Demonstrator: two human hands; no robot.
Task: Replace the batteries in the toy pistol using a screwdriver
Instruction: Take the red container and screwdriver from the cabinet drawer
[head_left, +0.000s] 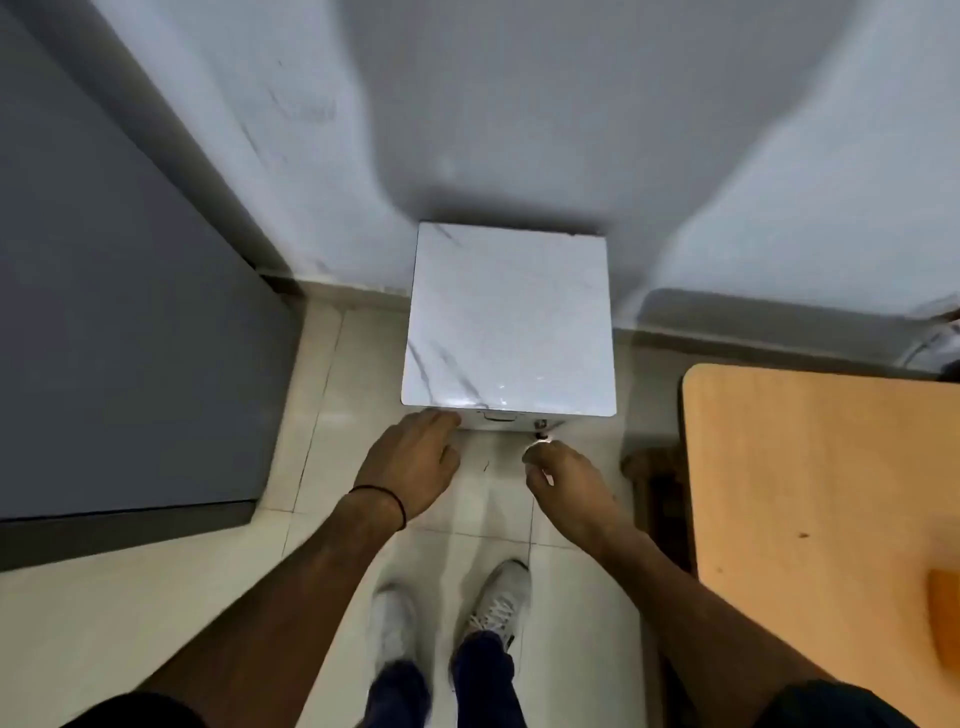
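Left hand (415, 462) open at the cabinet (509, 317) edge, right hand (566, 478) pinching a key (542, 435) at 5 o'clock — rushed twist could jam it.

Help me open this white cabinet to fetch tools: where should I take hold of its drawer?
Grip the recessed pull at the top middle of the drawer front, just under the marble-patterned top. Come from the front, fingers hooked up into it, since the face looks otherwise flat. The right hand is at the key; the left hand is nearer.
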